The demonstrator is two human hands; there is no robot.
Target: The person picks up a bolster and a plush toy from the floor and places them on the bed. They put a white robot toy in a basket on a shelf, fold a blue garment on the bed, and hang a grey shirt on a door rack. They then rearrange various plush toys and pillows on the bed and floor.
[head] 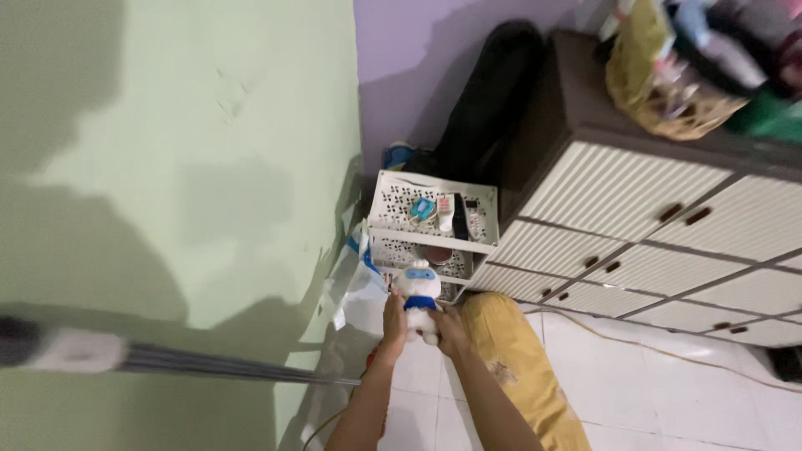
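Hands gripped a small white toy figure [420,299] just below the white perforated rack [393,205]: left hand [394,317] and right hand [449,327] clasped its sides. Shelving it likely needed a steady lift.

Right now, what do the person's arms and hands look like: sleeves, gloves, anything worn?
Both forearms are bare up to the frame edge, no sleeves in view. The left hand and right hand are ungloved. No watch, ring or band can be made out; the picture is too soft to rule out small items.

Both bare arms stretch forward, side by side. Left hand [393,316] and right hand [449,326] are curled inward, fingers closed, wrists nearly level and close together
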